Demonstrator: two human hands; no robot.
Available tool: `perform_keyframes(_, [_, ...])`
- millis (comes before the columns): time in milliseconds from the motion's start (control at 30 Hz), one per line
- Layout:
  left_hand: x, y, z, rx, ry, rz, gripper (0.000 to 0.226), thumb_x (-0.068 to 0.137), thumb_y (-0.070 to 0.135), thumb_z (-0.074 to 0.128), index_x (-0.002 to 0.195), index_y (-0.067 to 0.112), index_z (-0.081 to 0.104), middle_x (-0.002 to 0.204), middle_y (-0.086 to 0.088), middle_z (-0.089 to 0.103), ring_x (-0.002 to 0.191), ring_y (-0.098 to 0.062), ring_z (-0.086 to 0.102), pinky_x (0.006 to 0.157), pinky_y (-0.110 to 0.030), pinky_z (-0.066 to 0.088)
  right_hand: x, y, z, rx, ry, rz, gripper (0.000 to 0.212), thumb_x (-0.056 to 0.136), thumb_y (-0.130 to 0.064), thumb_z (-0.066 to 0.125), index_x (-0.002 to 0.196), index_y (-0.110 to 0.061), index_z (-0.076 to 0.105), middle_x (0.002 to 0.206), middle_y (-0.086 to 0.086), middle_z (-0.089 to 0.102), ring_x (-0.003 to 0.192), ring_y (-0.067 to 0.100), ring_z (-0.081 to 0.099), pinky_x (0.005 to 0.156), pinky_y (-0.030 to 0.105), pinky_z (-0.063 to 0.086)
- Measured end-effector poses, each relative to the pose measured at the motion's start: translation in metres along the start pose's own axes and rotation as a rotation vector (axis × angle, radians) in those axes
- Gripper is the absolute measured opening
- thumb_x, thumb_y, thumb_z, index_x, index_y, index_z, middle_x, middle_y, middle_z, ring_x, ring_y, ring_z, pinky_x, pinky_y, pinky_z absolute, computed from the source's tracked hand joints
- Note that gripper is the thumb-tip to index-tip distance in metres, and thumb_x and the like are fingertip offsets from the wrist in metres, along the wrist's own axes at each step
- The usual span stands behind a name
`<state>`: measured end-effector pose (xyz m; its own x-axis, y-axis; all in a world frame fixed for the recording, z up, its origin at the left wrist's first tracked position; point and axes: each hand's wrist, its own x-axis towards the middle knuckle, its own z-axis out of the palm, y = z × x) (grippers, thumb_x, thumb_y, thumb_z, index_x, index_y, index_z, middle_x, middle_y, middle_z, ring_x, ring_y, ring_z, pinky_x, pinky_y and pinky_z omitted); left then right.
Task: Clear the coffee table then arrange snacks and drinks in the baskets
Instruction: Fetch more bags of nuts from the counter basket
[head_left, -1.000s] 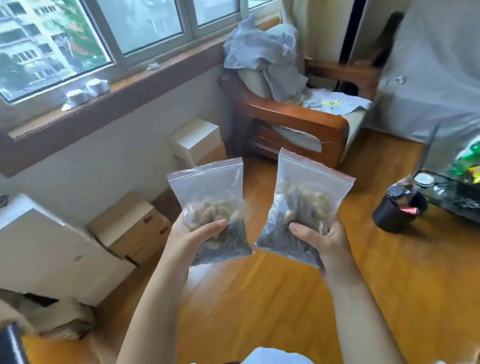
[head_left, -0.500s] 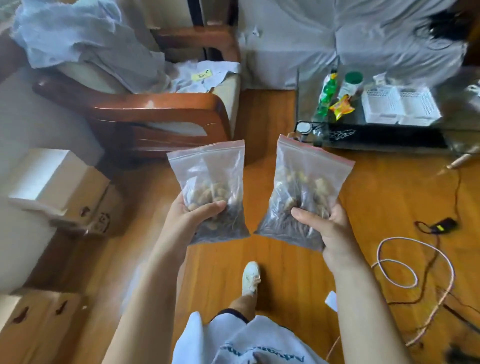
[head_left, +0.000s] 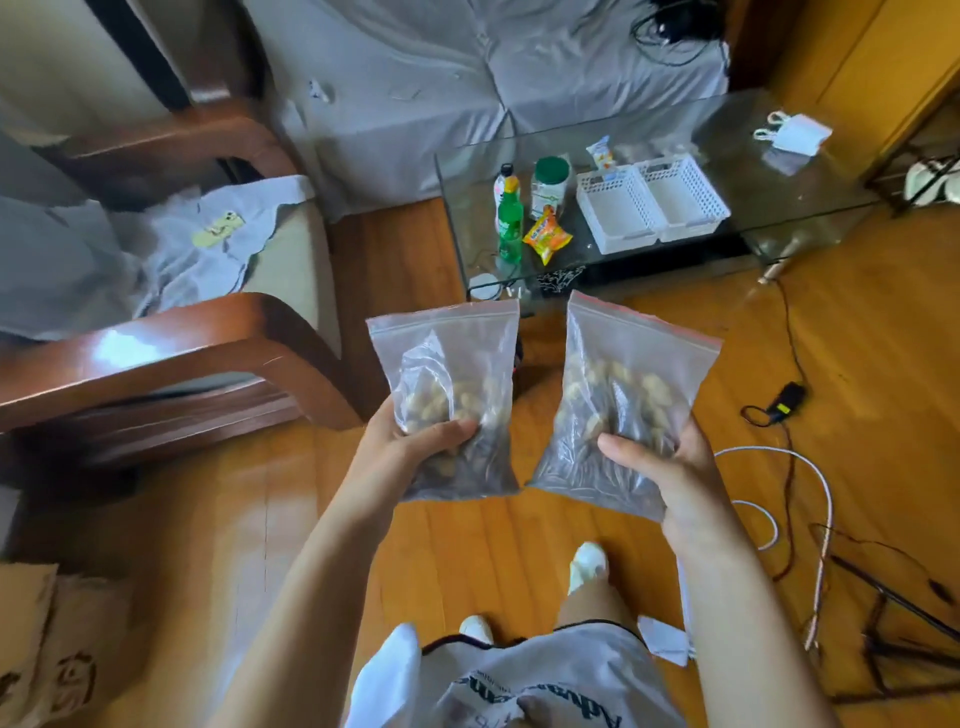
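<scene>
The left grip (head_left: 415, 447) clasps one snack bag (head_left: 447, 384) and the right grip (head_left: 670, 467) clasps another snack bag (head_left: 618, 400), both upright; the glass worktop (head_left: 779, 156) with two white baskets (head_left: 649, 202) lies at twelve o'clock.

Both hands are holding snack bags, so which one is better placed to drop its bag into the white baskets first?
Probably the right hand: its bag is on the same side as the white baskets; the left hand is farther over.

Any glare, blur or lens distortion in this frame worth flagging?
Head view: wide-angle bending at the edges; bright glare on the armchair's wooden arm; the glass coffee table reflects the room; both snack bags, left and right, reasonably sharp.
</scene>
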<state>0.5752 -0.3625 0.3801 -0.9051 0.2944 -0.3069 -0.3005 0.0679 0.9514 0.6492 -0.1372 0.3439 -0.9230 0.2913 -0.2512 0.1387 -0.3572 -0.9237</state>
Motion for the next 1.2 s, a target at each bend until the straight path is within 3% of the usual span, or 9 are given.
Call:
perform_keyframes(133, [0.071, 0.018, 0.048, 0.013, -0.064, -0.007, 0.031, 0.068, 0.019, 0.075, 0.097, 0.019, 0.065, 0.091, -0.004, 0.074, 0.083, -0.02, 0.072, 0.066, -0.02, 0.054, 0.057, -0.022, -0.038, 0.02, 0.06, 0.004, 0.069, 0.054, -0.007, 0.081, 0.111, -0.038, 0.059, 0.105, -0.008, 0.072, 0.098, 0.015, 0.069, 0.071, 0.021, 0.056])
perform_keyframes(300, [0.154, 0.044, 0.127, -0.011, -0.06, -0.015, 0.035, 0.067, 0.014, 0.073, 0.101, 0.014, 0.063, 0.091, -0.004, 0.074, 0.083, -0.02, 0.072, 0.067, -0.022, 0.055, 0.136, -0.069, -0.097, 0.023, 0.099, -0.024, 0.06, 0.052, -0.008, 0.075, 0.102, -0.038, 0.062, 0.097, -0.013, 0.073, 0.091, 0.009, 0.07, 0.066, 0.016, 0.054])
perform_keyframes(500, [0.235, 0.073, 0.213, 0.008, -0.078, -0.007, 0.024, 0.074, 0.002, 0.07, 0.086, 0.022, 0.064, 0.077, 0.004, 0.074, 0.072, -0.011, 0.071, 0.061, -0.018, 0.054, 0.216, -0.124, -0.166, 0.018, 0.129, 0.006, 0.078, 0.05, -0.011, 0.076, 0.124, -0.025, 0.053, 0.117, 0.003, 0.067, 0.105, 0.017, 0.065, 0.075, 0.022, 0.056])
perform_keyframes(633, [0.277, 0.085, 0.245, -0.002, -0.063, 0.001, 0.025, 0.072, 0.006, 0.07, 0.089, 0.023, 0.064, 0.079, 0.004, 0.075, 0.072, -0.009, 0.071, 0.059, -0.016, 0.053, 0.261, -0.143, -0.195, 0.004, 0.105, 0.04, 0.087, 0.047, -0.004, 0.082, 0.127, -0.021, 0.052, 0.117, 0.005, 0.067, 0.105, 0.02, 0.065, 0.081, 0.03, 0.057])
perform_keyframes(800, [0.333, 0.095, 0.271, 0.02, -0.065, -0.007, 0.03, 0.063, 0.007, 0.078, 0.086, 0.023, 0.066, 0.08, -0.001, 0.075, 0.073, -0.014, 0.071, 0.061, -0.02, 0.055, 0.325, -0.158, -0.221, -0.016, 0.061, 0.073, 0.088, 0.049, -0.003, 0.083, 0.129, -0.016, 0.05, 0.113, 0.006, 0.068, 0.098, 0.018, 0.069, 0.073, 0.023, 0.057])
perform_keyframes(900, [0.374, 0.101, 0.286, 0.054, -0.082, -0.018, 0.028, 0.068, 0.002, 0.076, 0.086, 0.022, 0.068, 0.082, -0.004, 0.075, 0.075, -0.018, 0.071, 0.061, -0.021, 0.055, 0.368, -0.168, -0.229, -0.02, 0.039, 0.066, 0.077, 0.046, -0.015, 0.081, 0.117, -0.03, 0.056, 0.114, 0.002, 0.067, 0.098, 0.014, 0.068, 0.071, 0.019, 0.055])
perform_keyframes(1000, [0.423, 0.111, 0.299, 0.035, -0.077, -0.02, 0.028, 0.065, 0.005, 0.077, 0.085, 0.023, 0.07, 0.084, -0.005, 0.075, 0.077, -0.018, 0.072, 0.063, -0.023, 0.056, 0.421, -0.182, -0.239, -0.038, 0.032, 0.05, 0.073, 0.045, -0.005, 0.085, 0.105, -0.035, 0.058, 0.11, -0.006, 0.068, 0.095, 0.008, 0.068, 0.067, 0.016, 0.053])
perform_keyframes(1100, [0.471, 0.128, 0.312, 0.014, -0.054, -0.026, 0.032, 0.062, 0.014, 0.075, 0.092, 0.02, 0.067, 0.091, -0.008, 0.075, 0.084, -0.024, 0.071, 0.075, -0.031, 0.057, 0.473, -0.203, -0.248, -0.05, 0.021, 0.037, 0.068, 0.053, -0.007, 0.079, 0.112, -0.032, 0.057, 0.11, -0.003, 0.069, 0.096, 0.011, 0.068, 0.067, 0.017, 0.054])
perform_keyframes(1200, [0.518, 0.149, 0.324, 0.007, -0.041, -0.01, 0.031, 0.06, 0.011, 0.078, 0.087, 0.02, 0.067, 0.085, -0.006, 0.075, 0.078, -0.021, 0.071, 0.07, -0.027, 0.057, 0.52, -0.223, -0.257, -0.051, 0.018, 0.032, 0.076, 0.051, -0.007, 0.084, 0.117, -0.031, 0.056, 0.112, -0.002, 0.069, 0.098, 0.013, 0.068, 0.069, 0.018, 0.054])
